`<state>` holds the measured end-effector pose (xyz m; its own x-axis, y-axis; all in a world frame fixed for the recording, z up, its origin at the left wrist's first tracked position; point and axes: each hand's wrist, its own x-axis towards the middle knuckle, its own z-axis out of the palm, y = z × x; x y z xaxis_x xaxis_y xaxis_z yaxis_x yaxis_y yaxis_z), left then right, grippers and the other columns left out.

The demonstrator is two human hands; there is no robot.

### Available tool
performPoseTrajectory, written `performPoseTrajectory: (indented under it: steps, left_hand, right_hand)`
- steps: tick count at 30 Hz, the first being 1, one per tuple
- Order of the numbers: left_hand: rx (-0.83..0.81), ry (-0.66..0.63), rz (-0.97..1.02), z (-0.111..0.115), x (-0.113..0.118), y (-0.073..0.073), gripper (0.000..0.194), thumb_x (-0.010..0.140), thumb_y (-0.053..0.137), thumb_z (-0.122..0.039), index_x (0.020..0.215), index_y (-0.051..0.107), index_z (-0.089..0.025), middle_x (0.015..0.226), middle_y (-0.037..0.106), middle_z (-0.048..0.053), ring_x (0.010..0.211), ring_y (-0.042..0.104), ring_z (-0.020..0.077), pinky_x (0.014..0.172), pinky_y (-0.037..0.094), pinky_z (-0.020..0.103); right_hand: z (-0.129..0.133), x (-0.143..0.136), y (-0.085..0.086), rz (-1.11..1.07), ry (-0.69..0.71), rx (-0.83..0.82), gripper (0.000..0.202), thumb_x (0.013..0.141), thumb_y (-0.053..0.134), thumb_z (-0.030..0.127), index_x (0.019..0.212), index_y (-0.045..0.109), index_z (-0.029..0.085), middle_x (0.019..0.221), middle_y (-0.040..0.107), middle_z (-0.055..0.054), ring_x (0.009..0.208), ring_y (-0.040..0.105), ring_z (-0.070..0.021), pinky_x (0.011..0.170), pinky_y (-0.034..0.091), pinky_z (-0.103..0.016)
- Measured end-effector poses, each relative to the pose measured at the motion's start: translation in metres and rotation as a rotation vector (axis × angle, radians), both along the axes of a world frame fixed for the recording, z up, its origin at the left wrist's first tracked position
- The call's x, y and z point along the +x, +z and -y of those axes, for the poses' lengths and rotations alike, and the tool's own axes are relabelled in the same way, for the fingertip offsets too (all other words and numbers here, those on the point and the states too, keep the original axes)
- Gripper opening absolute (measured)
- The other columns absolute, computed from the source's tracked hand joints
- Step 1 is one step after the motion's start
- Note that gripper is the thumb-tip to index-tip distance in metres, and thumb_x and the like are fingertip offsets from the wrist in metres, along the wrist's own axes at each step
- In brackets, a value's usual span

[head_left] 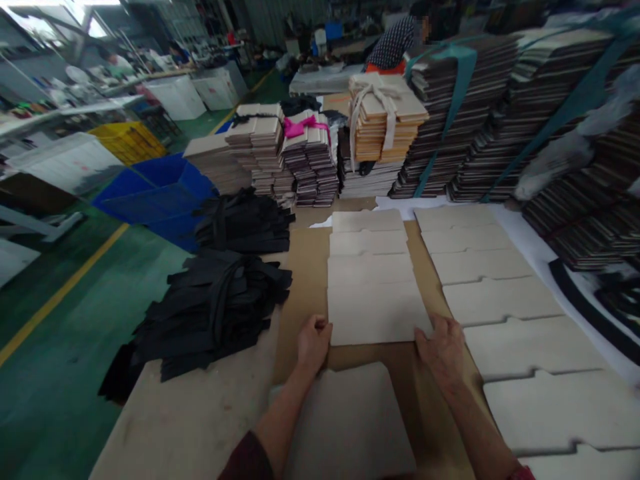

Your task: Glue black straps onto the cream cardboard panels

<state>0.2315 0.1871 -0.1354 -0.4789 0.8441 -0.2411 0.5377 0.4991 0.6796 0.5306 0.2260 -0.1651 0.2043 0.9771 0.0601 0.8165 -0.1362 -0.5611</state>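
Observation:
A light beige flat panel (375, 313) lies at the near end of a column of overlapping panels on brown board. My left hand (315, 341) pinches its near left corner, fingers curled. At the near right corner my right hand (441, 350) holds the panel's edge between thumb and fingers. Closer to me, a beige panel with a notched far edge (350, 420) lies partly under my left forearm; whether it tops a stack I cannot tell. To the right runs a second column of overlapping notched panels (505, 293).
Bundles of black strips (215, 307) lie on the table's left side. Tied stacks of panels (307, 160) and tall strapped stacks (460, 113) line the back. A blue crate (155, 190) stands on the green floor at left. A person (393, 43) bends behind the stacks.

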Motion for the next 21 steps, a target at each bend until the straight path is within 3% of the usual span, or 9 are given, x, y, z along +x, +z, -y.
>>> performPoseTrajectory:
  steps: [2, 4, 7, 9, 11, 16, 21]
  left_hand:
    - [0.023, -0.010, 0.001, 0.024, -0.012, 0.004, 0.025, 0.087, 0.058, -0.030, 0.107, 0.064, -0.018, 0.101, 0.073, 0.007, 0.094, 0.069, 0.0185, 0.087, 0.052, 0.031]
    - [0.056, -0.034, -0.039, 0.063, -0.023, 0.009, 0.036, 0.086, 0.059, -0.037, 0.117, 0.061, -0.019, 0.119, 0.068, 0.010, 0.113, 0.064, 0.0221, 0.101, 0.048, 0.038]
    - [0.098, -0.139, -0.243, 0.131, -0.029, 0.013, 0.063, 0.078, 0.069, -0.043, 0.134, 0.052, -0.019, 0.142, 0.054, 0.014, 0.138, 0.043, 0.0305, 0.117, 0.031, 0.052]
    - [-0.025, -0.138, -0.356, 0.169, -0.025, 0.011, 0.090, 0.068, 0.077, -0.042, 0.146, 0.039, -0.020, 0.154, 0.040, 0.015, 0.147, 0.029, 0.0357, 0.118, 0.024, 0.058]
    - [-0.155, -0.080, -0.368, 0.193, -0.017, 0.005, 0.105, 0.062, 0.080, -0.039, 0.151, 0.028, -0.018, 0.160, 0.029, 0.017, 0.149, 0.023, 0.0380, 0.118, 0.024, 0.059]
    - [-0.189, 0.067, -0.264, 0.204, -0.003, 0.000, 0.108, 0.065, 0.078, -0.036, 0.152, 0.020, -0.013, 0.158, 0.029, 0.020, 0.147, 0.029, 0.0345, 0.119, 0.029, 0.049]
    - [-0.252, 0.151, -0.225, 0.197, -0.003, 0.008, 0.105, 0.065, 0.077, -0.032, 0.152, 0.021, -0.012, 0.153, 0.037, 0.021, 0.144, 0.032, 0.0358, 0.117, 0.030, 0.052]
  right_hand:
    - [0.022, -0.002, 0.007, -0.041, 0.098, 0.007, 0.050, 0.083, 0.052, 0.044, 0.121, 0.058, 0.012, 0.124, 0.056, -0.023, 0.121, 0.049, -0.0366, 0.102, 0.041, -0.054]
    - [0.050, -0.007, 0.012, -0.130, 0.226, -0.069, 0.046, 0.087, 0.049, 0.046, 0.119, 0.060, 0.016, 0.117, 0.060, -0.018, 0.110, 0.058, -0.0306, 0.094, 0.049, -0.047]
    - [0.091, -0.022, 0.012, -0.244, 0.371, -0.219, 0.044, 0.087, 0.052, 0.047, 0.120, 0.061, 0.019, 0.114, 0.064, -0.012, 0.098, 0.064, -0.0244, 0.087, 0.054, -0.040]
    - [0.108, -0.032, 0.008, -0.265, 0.398, -0.255, 0.046, 0.087, 0.053, 0.046, 0.124, 0.060, 0.020, 0.121, 0.062, -0.011, 0.105, 0.064, -0.0243, 0.093, 0.053, -0.040]
    - [0.118, -0.039, 0.000, -0.257, 0.392, -0.245, 0.046, 0.088, 0.051, 0.044, 0.126, 0.059, 0.020, 0.125, 0.061, -0.012, 0.111, 0.062, -0.0252, 0.099, 0.051, -0.042]
    - [0.126, -0.046, -0.014, -0.160, 0.403, -0.070, 0.043, 0.094, 0.047, 0.042, 0.127, 0.060, 0.017, 0.121, 0.060, -0.014, 0.110, 0.060, -0.0267, 0.097, 0.051, -0.046]
    - [0.132, -0.045, -0.010, -0.053, 0.443, 0.130, 0.036, 0.096, 0.048, 0.040, 0.117, 0.067, 0.018, 0.117, 0.062, -0.015, 0.110, 0.058, -0.0277, 0.097, 0.050, -0.047]
